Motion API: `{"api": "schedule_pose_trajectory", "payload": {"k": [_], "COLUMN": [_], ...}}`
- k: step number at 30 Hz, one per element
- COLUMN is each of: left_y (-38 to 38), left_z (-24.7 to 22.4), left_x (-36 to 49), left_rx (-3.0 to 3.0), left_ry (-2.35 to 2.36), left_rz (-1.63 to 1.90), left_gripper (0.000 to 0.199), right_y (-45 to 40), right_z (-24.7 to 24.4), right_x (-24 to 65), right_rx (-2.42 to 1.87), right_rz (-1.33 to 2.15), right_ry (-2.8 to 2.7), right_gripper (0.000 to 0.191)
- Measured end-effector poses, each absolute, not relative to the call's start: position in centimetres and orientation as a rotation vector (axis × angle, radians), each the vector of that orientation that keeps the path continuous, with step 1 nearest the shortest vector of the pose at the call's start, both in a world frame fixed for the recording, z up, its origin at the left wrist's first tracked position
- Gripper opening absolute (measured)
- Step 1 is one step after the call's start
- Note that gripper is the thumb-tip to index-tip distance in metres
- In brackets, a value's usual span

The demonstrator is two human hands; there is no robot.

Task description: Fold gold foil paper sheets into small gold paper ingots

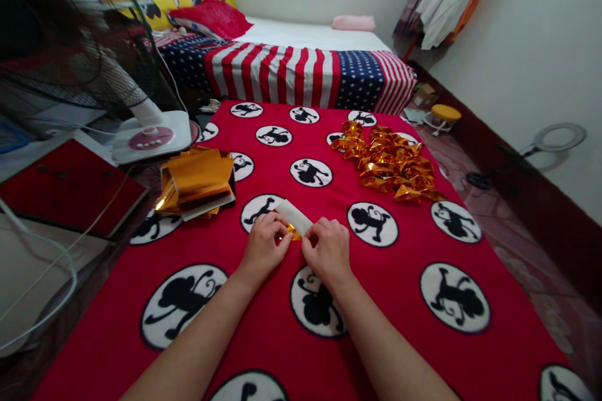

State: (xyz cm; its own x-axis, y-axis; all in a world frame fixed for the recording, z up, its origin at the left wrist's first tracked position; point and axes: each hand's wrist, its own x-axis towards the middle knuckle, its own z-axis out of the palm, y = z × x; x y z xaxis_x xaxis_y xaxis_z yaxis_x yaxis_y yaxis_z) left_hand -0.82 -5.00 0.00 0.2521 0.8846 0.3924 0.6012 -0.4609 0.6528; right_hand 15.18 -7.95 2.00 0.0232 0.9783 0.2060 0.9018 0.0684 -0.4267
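Note:
Between my two hands is a small sheet of gold foil paper (292, 214), its pale back facing up and a bit of shiny gold showing at the near edge. My left hand (267, 243) pinches the paper's left side with thumb and forefinger. On the right side, my right hand (328, 247) grips it with fingers curled in. The fingers cover part of the paper. A stack of flat gold foil sheets (200, 177) lies to the left of my hands. Several folded gold foil pieces (383, 160) are heaped at the far right of the cloth.
A red cloth with monkey prints (404, 269) covers the surface. At the left stand a fan (153, 131) and a red panel (70, 178), with loose cables nearby. Beyond is a bed (291, 72). A yellow-topped stool (445, 114) and a ring light (559, 138) stand right.

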Motion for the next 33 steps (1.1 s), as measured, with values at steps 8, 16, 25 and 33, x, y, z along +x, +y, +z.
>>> {"api": "schedule_pose_trajectory", "payload": {"k": [8,16,25,33], "left_y": [-5.1,-5.2,-5.5,-4.9], "left_z": [0.2,0.4,0.8,0.4], "left_x": [-0.9,-0.3,0.2,-0.6], "left_rx": [2.170,2.176,2.132,2.141], "left_ry": [1.349,1.489,1.562,1.418], "left_rz": [1.021,0.980,0.941,0.904], "left_gripper": [0.014,0.009,0.004,0.007], "right_y": [-8.1,-8.3,-8.5,-8.5], "right_z": [1.8,1.6,1.6,1.4], "right_x": [15.0,15.0,14.7,14.7], "right_rx": [-1.854,-1.837,-1.845,-1.870], "right_rz": [0.221,0.227,0.189,0.178], "right_ry": [-1.893,-1.867,-1.858,-1.851], "right_gripper": [0.009,0.011,0.013,0.013]}}
